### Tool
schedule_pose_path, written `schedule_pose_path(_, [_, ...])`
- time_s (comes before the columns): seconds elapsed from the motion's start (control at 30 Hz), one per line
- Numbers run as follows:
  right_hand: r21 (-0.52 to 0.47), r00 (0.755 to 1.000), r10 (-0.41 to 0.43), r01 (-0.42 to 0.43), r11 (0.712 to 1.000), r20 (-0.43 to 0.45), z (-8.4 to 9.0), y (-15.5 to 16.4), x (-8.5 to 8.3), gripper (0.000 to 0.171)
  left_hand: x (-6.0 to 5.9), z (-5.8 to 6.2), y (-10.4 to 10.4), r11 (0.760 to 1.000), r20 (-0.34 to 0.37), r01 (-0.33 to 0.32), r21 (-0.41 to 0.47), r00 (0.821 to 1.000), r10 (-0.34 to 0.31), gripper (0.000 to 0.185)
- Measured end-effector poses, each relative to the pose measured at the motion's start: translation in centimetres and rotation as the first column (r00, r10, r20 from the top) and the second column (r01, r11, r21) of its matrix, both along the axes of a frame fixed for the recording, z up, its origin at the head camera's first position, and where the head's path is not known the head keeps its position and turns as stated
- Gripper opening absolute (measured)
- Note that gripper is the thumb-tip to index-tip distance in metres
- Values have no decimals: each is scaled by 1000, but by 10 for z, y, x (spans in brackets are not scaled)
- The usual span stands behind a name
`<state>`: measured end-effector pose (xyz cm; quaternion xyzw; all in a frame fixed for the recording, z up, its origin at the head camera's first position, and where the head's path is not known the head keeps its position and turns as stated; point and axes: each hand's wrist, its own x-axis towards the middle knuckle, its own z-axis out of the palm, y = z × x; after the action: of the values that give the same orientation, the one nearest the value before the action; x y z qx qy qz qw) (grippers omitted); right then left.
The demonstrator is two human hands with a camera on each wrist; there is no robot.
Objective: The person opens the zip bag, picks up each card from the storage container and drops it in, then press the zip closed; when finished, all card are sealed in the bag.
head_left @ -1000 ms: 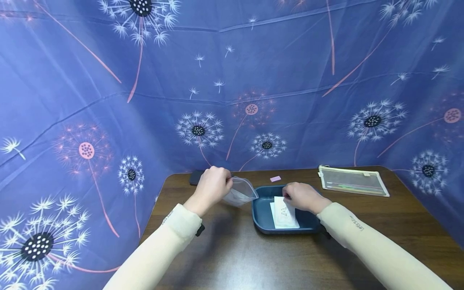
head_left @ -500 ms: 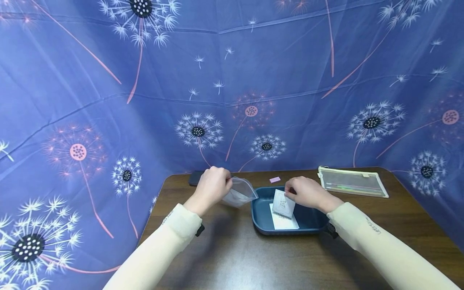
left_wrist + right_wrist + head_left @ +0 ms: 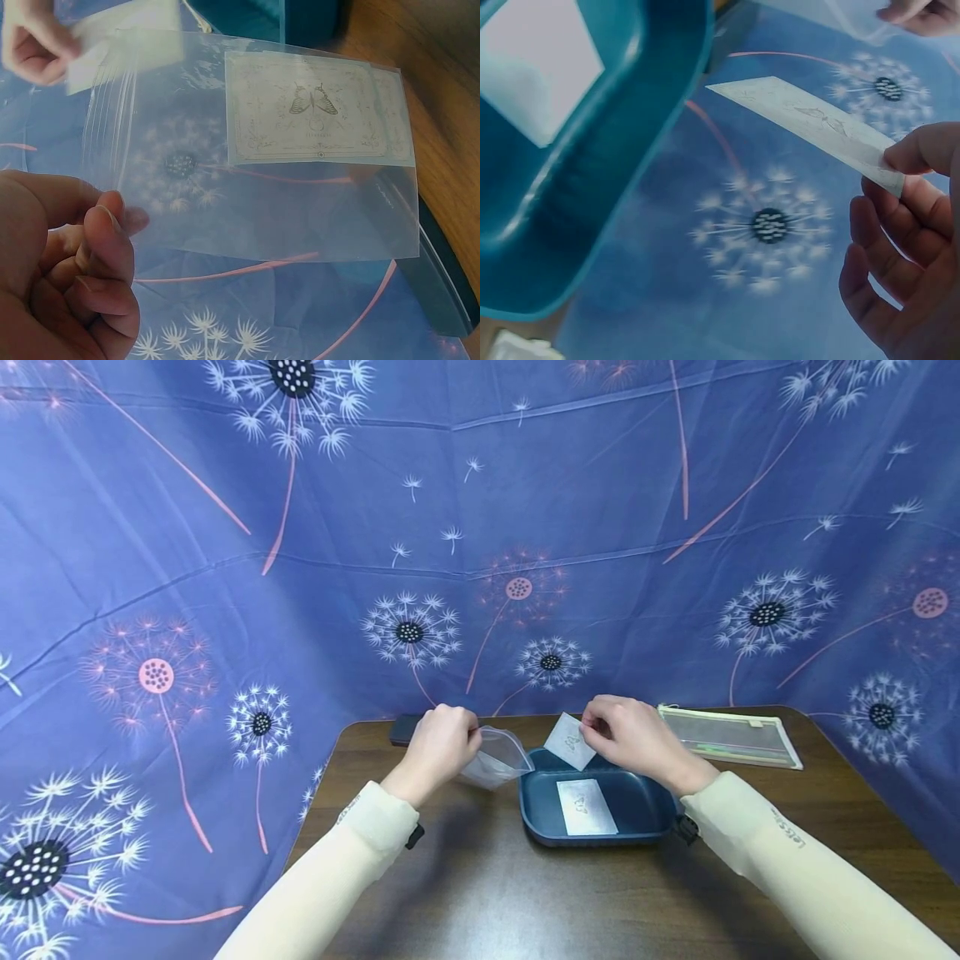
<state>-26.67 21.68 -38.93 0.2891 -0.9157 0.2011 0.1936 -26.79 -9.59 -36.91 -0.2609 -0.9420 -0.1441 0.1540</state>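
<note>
My left hand (image 3: pixel 438 743) pinches the open zip end of a clear zip bag (image 3: pixel 292 217), left of the blue tray (image 3: pixel 637 810). Inside the bag lie printed cards (image 3: pixel 307 109), the front one with a butterfly on it. Between thumb and fingers my right hand (image 3: pixel 633 739) holds a similar white card (image 3: pixel 802 116) by one edge. In the head view this card is raised and tilted over the tray's far left rim, to the right of the bag. Another white card (image 3: pixel 587 807) lies flat on the tray floor.
A mesh zip pouch (image 3: pixel 738 739) with coloured items inside lies at the back right of the wooden table (image 3: pixel 480 902). Behind my left hand sits a dark flat object (image 3: pixel 403 729), partly hidden. A blue dandelion-print cloth (image 3: pixel 480 510) hangs behind the table.
My right hand has lifted one card off the other in the tray and carried it up toward the far rim. It now hides the small pink piece. My left hand and the bag stay put.
</note>
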Motion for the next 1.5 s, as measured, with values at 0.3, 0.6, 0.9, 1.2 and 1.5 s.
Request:
schedule_pose_path(0.3, [-78, 991, 43, -53, 996, -126, 40, -16, 13, 15, 0, 1, 1, 1000, 8, 1, 9, 1000, -1, 48])
schedule_pose_path(0.6, [-129, 979, 131, -152, 980, -159, 54, -42, 24, 12, 0, 1, 1, 1000, 28, -5, 17, 1000, 5, 47])
schedule_pose_path(0.9, [-145, 975, 163, -185, 972, -152, 37, -58, 19, 12, -2, 2, -1, 1000, 23, -1, 15, 1000, 0, 48])
schedule_pose_path(1.2, [-101, 983, 172, -178, 979, -60, 16, -69, 14, 12, -2, 4, 0, 1000, 5, 0, 15, 1000, 0, 48])
schedule_pose_path(1.5, [-27, 987, 139, -137, 990, 80, -1, -81, 9, 4, -1, 3, 1, 1000, 20, -2, 11, 1000, 2, 46])
